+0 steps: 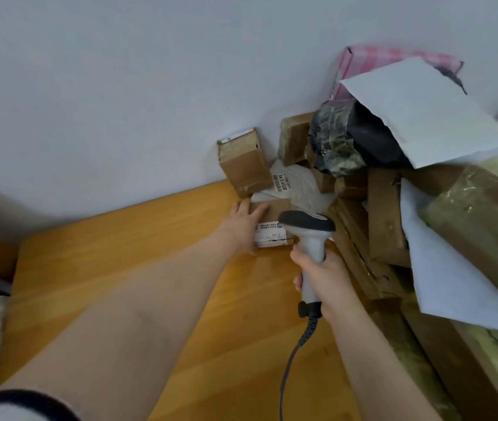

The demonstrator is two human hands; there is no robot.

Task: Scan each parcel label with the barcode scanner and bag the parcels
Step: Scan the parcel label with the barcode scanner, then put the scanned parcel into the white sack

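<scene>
A small brown cardboard parcel with a white label lies on the wooden table near the wall. My left hand lies over its left side, fingers on top and thumb at its near edge. My right hand grips the grey handle of the barcode scanner. The scanner's dark head hangs just above the parcel's right end, over the label. Its coiled cable runs down toward me.
A tall brown box stands against the wall. A white poly mailer lies behind the parcel. To the right rises a pile of cardboard boxes, a dark wrapped bundle, white envelopes and a pink box.
</scene>
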